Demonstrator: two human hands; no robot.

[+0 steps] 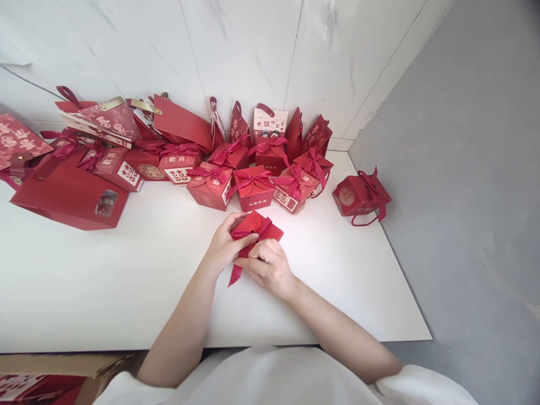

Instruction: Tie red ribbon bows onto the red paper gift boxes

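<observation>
A small red gift box (273,230) is between my hands, over the middle of the white table. A dark pink ribbon (235,274) crosses its top, with one tail hanging down at the front. My left hand (230,242) wraps round the box's left side, its thumb pressing on the ribbon at the top. At the box's front right, my right hand (269,265) has its fingers curled together and pinched at the ribbon. The fingers and the box's front partly hide the knot area.
Several ribbon-tied red boxes (255,191) stand behind my hands, with red gift bags (183,121) along the tiled wall. A large red bag (71,191) lies at left. One box (358,194) sits at the table's right edge. A cardboard box (105,365) is below, front left.
</observation>
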